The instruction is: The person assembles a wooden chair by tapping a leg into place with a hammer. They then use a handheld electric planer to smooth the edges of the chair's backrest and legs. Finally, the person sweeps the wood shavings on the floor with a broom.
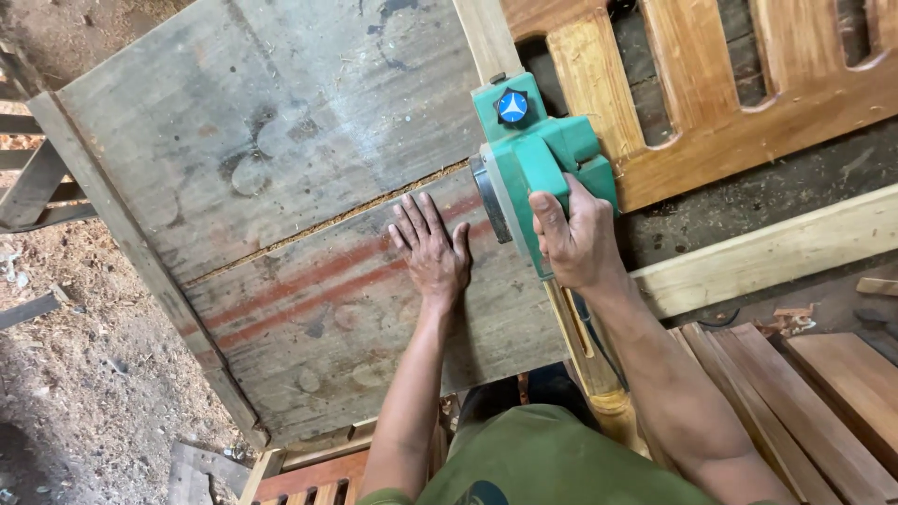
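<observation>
nearest the camera a green shirt is seen at the bottom edge, both forearms reaching up from it. the left hand is laid flat, fingers spread, on the grey workbench top, close to its right edge. the right hand is wrapped around the handle of a green electric planer, which is set on a pale narrow strip of wood running along the bench's right edge. progress is judged partial: the planer sits about midway along the visible strip, with bare wood ahead of it toward the top edge. the strip's surface under the tool and hand is hidden, so planed and unplaned lengths cannot be told apart. the cord is only glimpsed below the wrist. slatted wooden panels are cut off at the top right.
</observation>
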